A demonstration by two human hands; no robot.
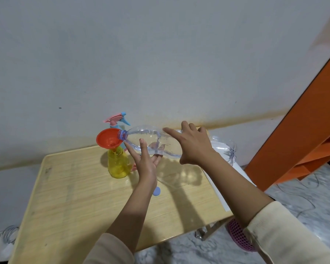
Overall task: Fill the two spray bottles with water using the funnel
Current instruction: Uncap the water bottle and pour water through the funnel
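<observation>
A yellow spray bottle stands without its head near the table's far edge, an orange funnel seated in its neck. A large clear plastic bottle lies almost level above the table, its blue-ringed mouth over the funnel's rim. My left hand supports it from below near the neck, fingers straight. My right hand grips the bottle's middle from above, thumb underneath. A second spray bottle, blue with a pink and blue head, stands behind the funnel, mostly hidden.
A blue cap lies on the wooden table beside my left forearm. A pink part sits by the yellow bottle's base. White sheet on the right edge. An orange shelf stands at right, a pink basket on the floor.
</observation>
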